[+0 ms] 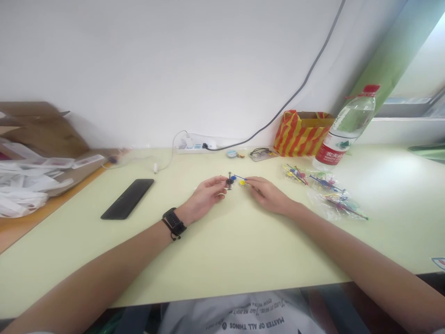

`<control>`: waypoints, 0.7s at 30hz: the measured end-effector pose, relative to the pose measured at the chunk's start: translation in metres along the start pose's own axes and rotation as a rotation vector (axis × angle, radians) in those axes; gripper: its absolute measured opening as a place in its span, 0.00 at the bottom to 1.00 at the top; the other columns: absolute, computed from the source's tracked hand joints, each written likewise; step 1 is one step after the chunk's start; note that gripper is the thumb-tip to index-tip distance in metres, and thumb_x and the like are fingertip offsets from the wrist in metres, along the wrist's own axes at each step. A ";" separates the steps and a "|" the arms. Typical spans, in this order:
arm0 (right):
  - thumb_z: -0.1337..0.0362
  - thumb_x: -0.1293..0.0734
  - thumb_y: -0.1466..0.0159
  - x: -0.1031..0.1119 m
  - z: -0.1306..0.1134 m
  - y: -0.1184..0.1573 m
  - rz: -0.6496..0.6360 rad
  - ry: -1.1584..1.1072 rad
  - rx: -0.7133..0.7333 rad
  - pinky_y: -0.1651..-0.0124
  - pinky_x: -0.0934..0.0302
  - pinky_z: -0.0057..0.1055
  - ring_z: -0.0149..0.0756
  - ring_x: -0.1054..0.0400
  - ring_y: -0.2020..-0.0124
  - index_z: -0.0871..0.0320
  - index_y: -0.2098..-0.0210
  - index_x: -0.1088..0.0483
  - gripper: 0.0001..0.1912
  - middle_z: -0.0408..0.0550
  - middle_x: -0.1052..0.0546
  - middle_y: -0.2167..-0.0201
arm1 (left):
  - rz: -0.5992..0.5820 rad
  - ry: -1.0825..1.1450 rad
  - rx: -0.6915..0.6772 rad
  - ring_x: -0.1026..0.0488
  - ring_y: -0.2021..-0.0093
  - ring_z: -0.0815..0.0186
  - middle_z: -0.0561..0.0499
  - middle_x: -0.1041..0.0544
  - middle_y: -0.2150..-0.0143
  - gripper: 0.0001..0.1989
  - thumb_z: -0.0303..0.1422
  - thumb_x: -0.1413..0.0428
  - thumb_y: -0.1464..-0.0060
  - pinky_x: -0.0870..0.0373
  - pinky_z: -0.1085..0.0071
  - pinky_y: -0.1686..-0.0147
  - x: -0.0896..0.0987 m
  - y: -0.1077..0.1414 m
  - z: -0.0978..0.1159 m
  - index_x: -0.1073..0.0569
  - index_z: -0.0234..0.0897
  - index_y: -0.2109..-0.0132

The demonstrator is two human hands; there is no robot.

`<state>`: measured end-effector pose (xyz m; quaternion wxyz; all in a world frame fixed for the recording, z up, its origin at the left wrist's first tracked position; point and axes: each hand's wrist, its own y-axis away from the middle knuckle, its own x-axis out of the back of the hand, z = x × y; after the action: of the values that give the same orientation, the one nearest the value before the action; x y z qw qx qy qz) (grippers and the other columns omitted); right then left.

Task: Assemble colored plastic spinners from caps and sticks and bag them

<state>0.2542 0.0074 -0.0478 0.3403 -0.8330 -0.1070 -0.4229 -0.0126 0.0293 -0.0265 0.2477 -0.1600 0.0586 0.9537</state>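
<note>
Near the middle of the table, my left hand [206,197] pinches a small dark part [230,181] with short rods above and below it. My right hand [267,194] is closed on a thin blue stick [239,177], whose tip points left toward the dark part. Between the hands, a small blue round piece [233,178] sits close beside the dark part. A yellow round piece [242,183] shows just below the blue stick, by my right fingertips. Whether the stick touches any of these pieces is too small to tell.
Clear bags of colourful sticks [342,204] lie right of my right hand. Behind them stand a water bottle [333,144] and a striped bag [294,139]. A black phone [128,199] lies left, a power strip [194,147] along the wall, a cardboard box [45,125] far left.
</note>
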 end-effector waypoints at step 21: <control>0.66 0.36 0.31 0.002 -0.004 0.001 -0.014 -0.060 -0.084 0.42 0.31 0.48 0.50 0.31 0.40 0.54 0.40 0.27 0.21 0.57 0.25 0.40 | -0.025 -0.949 -0.506 0.28 0.47 0.52 0.44 0.23 0.51 0.15 0.26 0.49 0.37 0.41 0.51 0.36 -0.011 0.012 -0.006 0.19 0.41 0.51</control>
<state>0.2534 0.0040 -0.0455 0.2989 -0.8580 -0.1051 -0.4043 -0.0082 0.0129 -0.0280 0.2121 0.2333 -0.2934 0.9025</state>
